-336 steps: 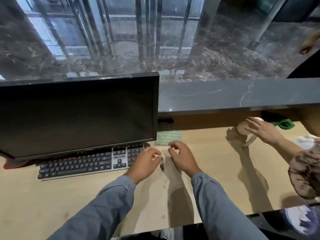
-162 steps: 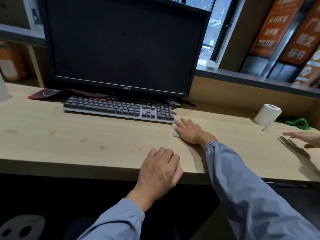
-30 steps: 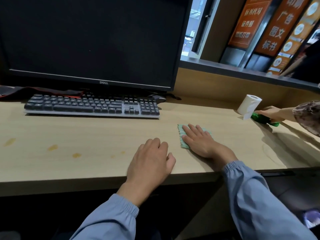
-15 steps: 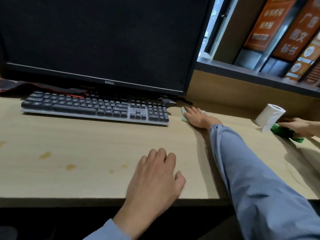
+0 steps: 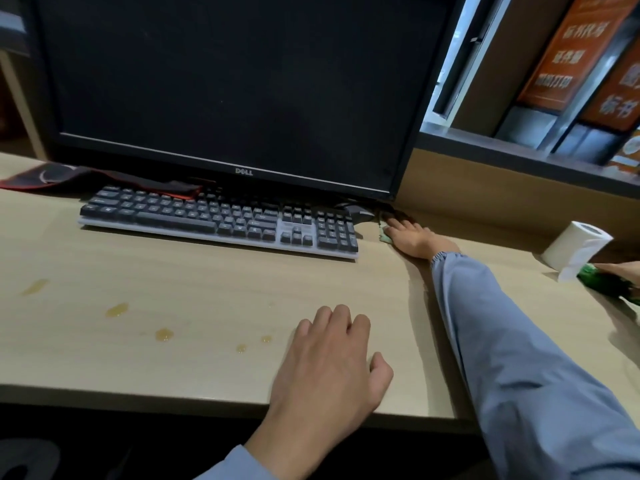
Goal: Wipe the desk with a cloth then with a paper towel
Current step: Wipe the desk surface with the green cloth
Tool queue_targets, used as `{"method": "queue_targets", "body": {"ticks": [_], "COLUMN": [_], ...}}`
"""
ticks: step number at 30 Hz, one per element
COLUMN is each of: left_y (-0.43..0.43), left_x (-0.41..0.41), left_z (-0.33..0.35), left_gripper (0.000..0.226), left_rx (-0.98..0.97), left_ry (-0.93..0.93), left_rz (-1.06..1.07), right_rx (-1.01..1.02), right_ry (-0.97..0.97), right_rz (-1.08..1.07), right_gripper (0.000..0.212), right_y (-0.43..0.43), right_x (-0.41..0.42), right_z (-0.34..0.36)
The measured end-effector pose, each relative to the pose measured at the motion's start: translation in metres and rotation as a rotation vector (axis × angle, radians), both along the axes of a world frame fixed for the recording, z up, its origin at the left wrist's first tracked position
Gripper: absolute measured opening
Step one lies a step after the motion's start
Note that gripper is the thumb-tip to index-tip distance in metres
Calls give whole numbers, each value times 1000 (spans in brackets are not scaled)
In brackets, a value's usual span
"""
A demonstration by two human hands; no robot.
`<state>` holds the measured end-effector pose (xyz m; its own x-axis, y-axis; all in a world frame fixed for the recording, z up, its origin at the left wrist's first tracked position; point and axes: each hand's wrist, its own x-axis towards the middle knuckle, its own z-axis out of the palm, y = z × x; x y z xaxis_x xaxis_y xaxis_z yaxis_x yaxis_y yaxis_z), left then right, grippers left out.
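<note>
Wooden desk [image 5: 207, 292], far right: my flat right hand [image 5: 414, 239] pins the soft, light-looking cloth [image 5: 383, 237] from above; left hand [image 5: 329, 368] rests relaxed, empty.

The pale green cloth [image 5: 383, 236] lay almost wholly hidden under the flat right hand [image 5: 414, 239] — only a sliver showed beside it. At the frame's right edge another person's hand [image 5: 623, 271] was cut off, covering part of a blurred dark green object [image 5: 602, 285] on the light wooden counter [image 5: 207, 289].
</note>
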<state>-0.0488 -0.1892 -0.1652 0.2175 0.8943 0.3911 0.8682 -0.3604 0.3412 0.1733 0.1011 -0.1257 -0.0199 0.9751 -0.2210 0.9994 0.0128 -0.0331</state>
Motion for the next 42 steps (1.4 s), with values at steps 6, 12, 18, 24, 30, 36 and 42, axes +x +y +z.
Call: {"method": "queue_targets", "body": {"ticks": [6, 12, 18, 24, 30, 36, 42], "left_y": [1, -2, -2, -1, -2, -3, -1], "left_x": [-4, -6, -14, -15, -15, -12, -13], "left_z": [7, 1, -3, -5, -5, -5, -5], "left_gripper": [30, 24, 14, 13, 13, 12, 11], "left_rx": [-48, -30, -20, -25, -22, 2, -9], "left_ry": [-5, -64, -131, -136, -149, -141, -221], "left_rz": [-6, -18, -44, -68, -81, -68, -51], "right_rx": [16, -6, 1, 10, 122, 238, 377], "right_ry": [3, 5, 25, 54, 117, 58, 18], "right_rz": [110, 165, 243, 252, 228, 179, 134], "right_gripper": [58, 56, 56, 55, 53, 55, 65], "right_y": [-30, -102, -193, -266, -315, -319, -324], "right_x": [-7, -12, -10, 16, 31, 19, -34], "right_z": [-3, -3, -3, -8, -16, -24, -37]}}
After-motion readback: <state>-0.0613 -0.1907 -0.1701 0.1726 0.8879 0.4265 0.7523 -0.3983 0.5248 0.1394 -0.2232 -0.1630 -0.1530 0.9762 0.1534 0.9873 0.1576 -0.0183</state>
